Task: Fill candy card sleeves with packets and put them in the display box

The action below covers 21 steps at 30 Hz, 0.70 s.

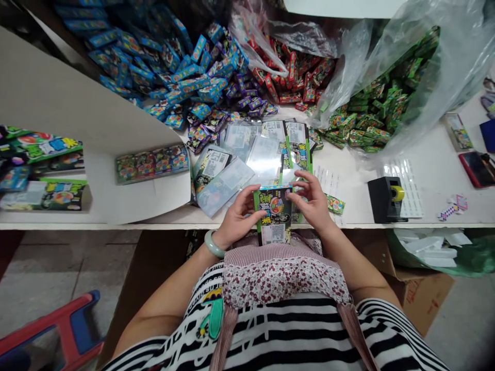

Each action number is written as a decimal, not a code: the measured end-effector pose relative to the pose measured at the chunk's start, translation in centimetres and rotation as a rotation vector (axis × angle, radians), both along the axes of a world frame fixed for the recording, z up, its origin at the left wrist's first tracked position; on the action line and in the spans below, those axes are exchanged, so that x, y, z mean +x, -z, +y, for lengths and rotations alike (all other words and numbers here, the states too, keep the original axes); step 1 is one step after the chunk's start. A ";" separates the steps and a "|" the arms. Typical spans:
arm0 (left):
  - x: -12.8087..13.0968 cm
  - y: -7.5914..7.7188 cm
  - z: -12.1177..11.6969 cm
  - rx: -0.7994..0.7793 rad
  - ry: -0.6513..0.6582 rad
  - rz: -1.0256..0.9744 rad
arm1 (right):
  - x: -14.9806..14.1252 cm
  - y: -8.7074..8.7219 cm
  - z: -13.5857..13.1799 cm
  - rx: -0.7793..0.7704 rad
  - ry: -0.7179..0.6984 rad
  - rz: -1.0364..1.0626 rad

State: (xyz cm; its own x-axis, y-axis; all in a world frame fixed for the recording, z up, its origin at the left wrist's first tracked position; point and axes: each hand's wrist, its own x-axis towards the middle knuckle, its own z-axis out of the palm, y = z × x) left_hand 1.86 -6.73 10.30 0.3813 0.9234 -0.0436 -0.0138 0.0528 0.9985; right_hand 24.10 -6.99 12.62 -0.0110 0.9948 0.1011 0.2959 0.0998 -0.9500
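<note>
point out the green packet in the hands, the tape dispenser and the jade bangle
green packet (275, 208), head view, middle of its printed front
tape dispenser (382, 198), head view, black body
jade bangle (212, 245), head view, band on the left wrist

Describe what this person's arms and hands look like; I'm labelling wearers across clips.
Both forearms are bare, no gloves or sleeves reaching them. The left hand has a pale green bangle at the wrist. The right hand shows no ring, watch or band.

Both forearms angle inward, left hand (236, 219) and right hand (312, 202) facing, fingers (299, 181) curled.
</note>
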 end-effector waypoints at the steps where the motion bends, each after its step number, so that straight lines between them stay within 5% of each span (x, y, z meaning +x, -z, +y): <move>1: -0.1 0.0 0.2 0.009 0.004 -0.001 | -0.3 0.5 -0.4 -0.027 0.060 0.081; 5: 0.1 0.3 0.7 0.077 0.006 -0.006 | -1.3 1.2 -1.0 -0.068 0.146 0.218; 11: 1.7 -1.0 2.2 0.258 -0.279 0.058 | 0.0 -0.3 0.4 -0.040 0.016 0.217; 17: 2.6 -2.9 3.7 0.285 -0.183 0.035 | 1.3 -1.0 1.7 -0.121 -0.026 0.371; 21: 2.6 -2.9 3.7 0.287 -0.148 -0.008 | 1.5 -1.8 1.2 -0.074 -0.056 0.193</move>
